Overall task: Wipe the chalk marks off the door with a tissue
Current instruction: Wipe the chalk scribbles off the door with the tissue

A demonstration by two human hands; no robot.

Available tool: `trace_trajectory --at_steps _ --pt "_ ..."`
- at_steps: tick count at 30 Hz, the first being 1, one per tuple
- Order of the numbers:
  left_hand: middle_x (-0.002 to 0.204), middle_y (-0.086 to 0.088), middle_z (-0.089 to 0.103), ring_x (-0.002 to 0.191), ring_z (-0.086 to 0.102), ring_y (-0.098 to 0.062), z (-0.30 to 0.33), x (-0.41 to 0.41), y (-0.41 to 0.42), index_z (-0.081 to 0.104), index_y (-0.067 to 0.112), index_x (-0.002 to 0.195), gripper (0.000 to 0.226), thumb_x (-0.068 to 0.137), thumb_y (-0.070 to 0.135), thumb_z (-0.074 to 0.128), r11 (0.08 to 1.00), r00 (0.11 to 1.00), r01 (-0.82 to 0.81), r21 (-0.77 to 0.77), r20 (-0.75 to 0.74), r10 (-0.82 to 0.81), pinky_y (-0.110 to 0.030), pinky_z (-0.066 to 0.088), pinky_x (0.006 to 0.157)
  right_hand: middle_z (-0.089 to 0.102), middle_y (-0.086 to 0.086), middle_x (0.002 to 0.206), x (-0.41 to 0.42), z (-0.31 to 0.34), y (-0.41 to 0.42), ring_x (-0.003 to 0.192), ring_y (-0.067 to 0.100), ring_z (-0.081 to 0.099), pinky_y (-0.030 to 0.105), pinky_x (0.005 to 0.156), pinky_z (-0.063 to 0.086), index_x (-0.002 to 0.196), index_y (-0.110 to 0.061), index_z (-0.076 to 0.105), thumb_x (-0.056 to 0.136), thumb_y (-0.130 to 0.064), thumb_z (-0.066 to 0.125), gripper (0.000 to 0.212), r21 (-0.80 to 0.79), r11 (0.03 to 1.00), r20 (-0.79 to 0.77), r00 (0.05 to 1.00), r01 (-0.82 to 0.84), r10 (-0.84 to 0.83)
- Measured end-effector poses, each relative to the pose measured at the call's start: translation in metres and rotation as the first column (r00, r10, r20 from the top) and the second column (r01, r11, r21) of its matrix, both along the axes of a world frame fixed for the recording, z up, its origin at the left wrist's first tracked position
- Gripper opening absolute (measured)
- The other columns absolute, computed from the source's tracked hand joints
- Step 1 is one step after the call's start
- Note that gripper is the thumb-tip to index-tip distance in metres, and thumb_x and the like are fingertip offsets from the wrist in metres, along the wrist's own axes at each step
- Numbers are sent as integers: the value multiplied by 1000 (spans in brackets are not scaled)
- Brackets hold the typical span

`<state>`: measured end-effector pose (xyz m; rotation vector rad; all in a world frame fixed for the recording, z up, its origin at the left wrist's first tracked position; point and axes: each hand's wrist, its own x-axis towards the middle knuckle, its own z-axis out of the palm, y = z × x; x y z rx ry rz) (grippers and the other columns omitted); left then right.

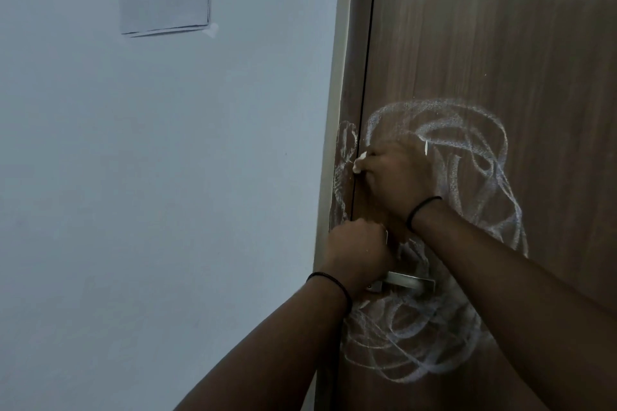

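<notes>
A white tissue is pinched in the curled fingers of the right hand against the door edge, amid chalk marks. The handle is gripped by the left hand.

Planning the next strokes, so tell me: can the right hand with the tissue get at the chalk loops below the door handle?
Probably yes. The right hand works above the handle; the lower chalk loops lie bare on the door, though the left hand gripping the handle crowds their left edge.

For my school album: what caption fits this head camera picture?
Right hand rubs a tissue over chalk marks.
</notes>
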<state>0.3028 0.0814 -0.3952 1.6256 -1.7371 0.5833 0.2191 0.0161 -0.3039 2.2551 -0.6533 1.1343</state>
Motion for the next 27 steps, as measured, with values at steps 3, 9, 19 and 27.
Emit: trace_trajectory --at_steps 3,9,19,27 --pt "71 -7 61 54 42 -22 -1 2 1 65 11 83 31 97 30 44 1000 1000 15 -19 1 -15 -25 27 48 68 8 100 -13 -5 1 101 28 59 39 84 47 90 -13 79 88 -7 65 15 18 1000 -12 1000 6 -6" --pt "75 -9 64 66 62 -30 0 2 -2 65 10 83 30 97 27 44 999 999 29 -24 15 -29 -28 38 54 66 12 105 0 27 -4 103 32 59 36 82 49 101 -7 77 93 -4 55 23 -19 999 166 986 26 -22" --pt "59 7 36 48 31 -8 -2 4 -6 66 13 88 31 99 30 42 999 999 -45 16 21 45 -23 23 45 67 12 105 -9 33 -8 99 33 60 37 82 50 102 -9 77 94 -9 58 20 -23 999 220 975 43 -37" --pt "64 2 48 49 35 -13 -2 2 -2 65 15 87 38 102 34 35 999 999 -54 8 6 54 -24 28 48 69 3 102 -17 16 -2 99 25 60 27 81 41 90 -17 79 88 -9 65 16 13 1000 195 981 15 -17"
